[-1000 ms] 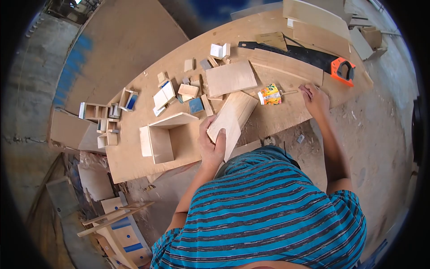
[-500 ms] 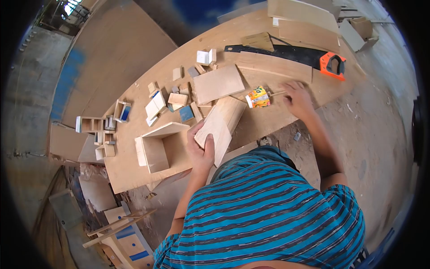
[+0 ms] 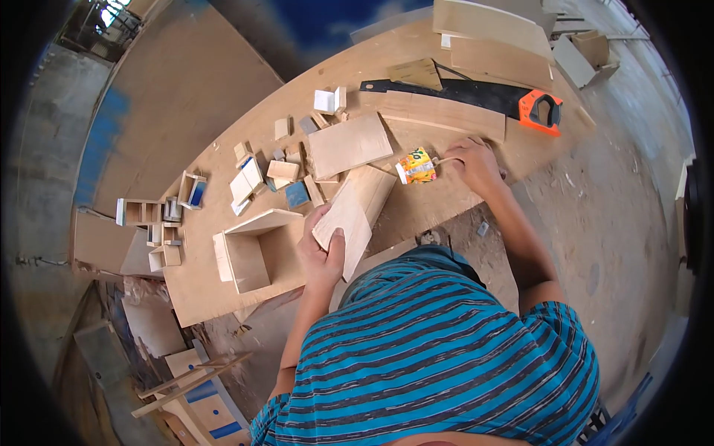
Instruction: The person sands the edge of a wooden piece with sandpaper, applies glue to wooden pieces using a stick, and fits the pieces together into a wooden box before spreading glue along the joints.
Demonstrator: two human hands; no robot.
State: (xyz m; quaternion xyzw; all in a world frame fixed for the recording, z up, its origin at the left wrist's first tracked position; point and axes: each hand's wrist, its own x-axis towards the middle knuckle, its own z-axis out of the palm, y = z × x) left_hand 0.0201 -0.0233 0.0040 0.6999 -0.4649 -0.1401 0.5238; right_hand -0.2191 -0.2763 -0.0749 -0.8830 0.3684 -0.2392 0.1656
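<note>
My left hand (image 3: 321, 251) is closed round the near end of a pale wooden piece (image 3: 358, 207) made of joined boards, held tilted over the table edge. My right hand (image 3: 477, 165) has its fingers curled round the end of a thin stick (image 3: 447, 159). The stick's other end goes into a yellow patterned carton (image 3: 417, 166) lying on the tabletop; what is inside cannot be seen. Left of my left hand stands an open wooden box (image 3: 251, 262). Just beyond the held piece lies a flat rectangular board (image 3: 349, 145).
A handsaw (image 3: 476, 97) with an orange handle lies at the back right beside a long wooden strip (image 3: 442, 113). Several small wood offcuts (image 3: 282, 171) are scattered mid-table. Small box frames (image 3: 145, 211) stand at the left edge. Larger boards (image 3: 498, 44) lie at the far right.
My right hand has moved slightly closer to the carton, and its fingers are now more curled at the stick. The whole view has shifted a little; my left hand keeps the wooden piece.
</note>
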